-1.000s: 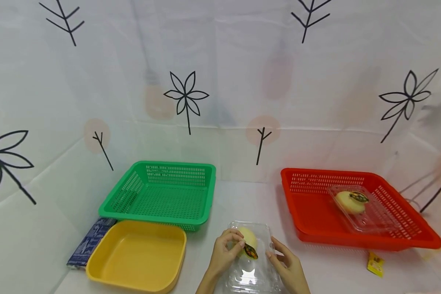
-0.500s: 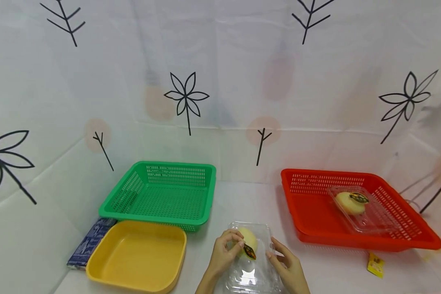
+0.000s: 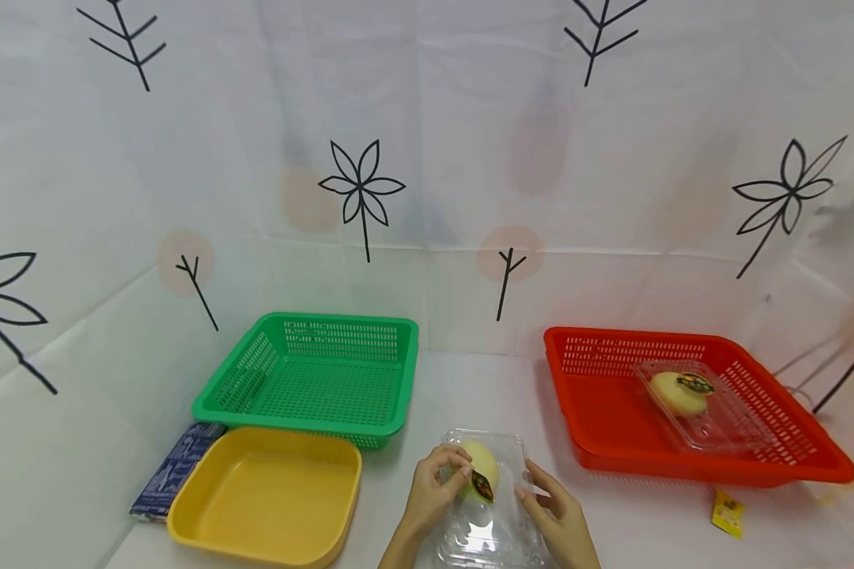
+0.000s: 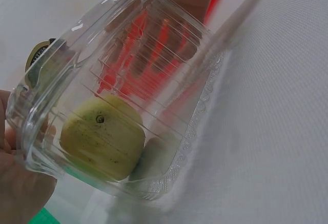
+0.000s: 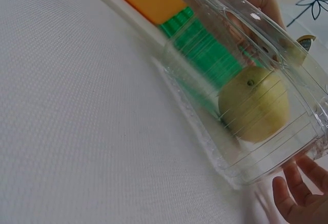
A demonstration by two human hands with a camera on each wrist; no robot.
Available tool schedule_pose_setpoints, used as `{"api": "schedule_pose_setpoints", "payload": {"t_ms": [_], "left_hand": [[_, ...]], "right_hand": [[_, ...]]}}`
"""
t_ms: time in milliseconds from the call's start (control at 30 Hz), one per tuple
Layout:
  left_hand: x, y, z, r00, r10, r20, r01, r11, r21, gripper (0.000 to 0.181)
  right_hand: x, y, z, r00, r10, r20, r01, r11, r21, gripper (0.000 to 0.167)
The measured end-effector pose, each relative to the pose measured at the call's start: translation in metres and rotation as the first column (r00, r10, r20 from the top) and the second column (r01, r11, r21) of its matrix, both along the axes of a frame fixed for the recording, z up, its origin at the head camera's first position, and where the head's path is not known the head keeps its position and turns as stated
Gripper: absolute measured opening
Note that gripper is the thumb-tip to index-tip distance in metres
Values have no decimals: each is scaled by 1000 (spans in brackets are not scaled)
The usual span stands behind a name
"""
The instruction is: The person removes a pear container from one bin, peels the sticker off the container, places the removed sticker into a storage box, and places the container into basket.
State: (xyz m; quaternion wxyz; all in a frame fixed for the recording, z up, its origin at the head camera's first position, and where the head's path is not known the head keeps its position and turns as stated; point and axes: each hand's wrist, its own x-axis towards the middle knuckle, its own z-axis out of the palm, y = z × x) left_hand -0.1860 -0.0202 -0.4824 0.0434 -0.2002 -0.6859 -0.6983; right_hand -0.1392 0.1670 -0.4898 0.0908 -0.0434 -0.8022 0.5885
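A clear plastic box [image 3: 480, 529] lies between the hands, with a round pale-yellow fruit [image 3: 482, 462] inside its far end; the fruit also shows through the side in the left wrist view [image 4: 102, 138]. My left hand [image 3: 430, 490] pinches the upper end of a dark oval label [image 3: 481, 486] between thumb and fingertips, over the lid. The label's lower end slants down to the right; whether it sticks to the lid there I cannot tell. My right hand [image 3: 561, 518] holds the box's right side, thumb on top, its fingers [image 5: 300, 183] at the edge.
A green basket [image 3: 306, 425] stands at the back left, a yellow tray [image 3: 263, 506] before it, a blue packet [image 3: 174, 470] beside them. At right, a red basket [image 3: 683, 466] holds another boxed fruit [image 3: 678, 393]; a small yellow packet [image 3: 727, 512] lies in front.
The label's free lower end has swung slightly left and downward, so it stands a little steeper. Both hands and the box have stayed nearly still.
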Motion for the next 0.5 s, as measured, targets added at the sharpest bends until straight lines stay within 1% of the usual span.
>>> {"api": "schedule_pose_setpoints", "payload": {"t_ms": [100,300,500], "left_hand": [[-1,0,0,1000,2,8,-2,1000,2,10],[-1,0,-2,1000,4,3,-4,1000,8,10],[-1,0,-3,1000,-3,1,3,1000,18,10]], "right_hand": [[0,0,-1,1000,-1,-4,1,1000,2,49],[0,0,-1,1000,-5,-21,5,1000,6,48],[0,0,0,1000,-3,-14,3,1000,11,49]]}}
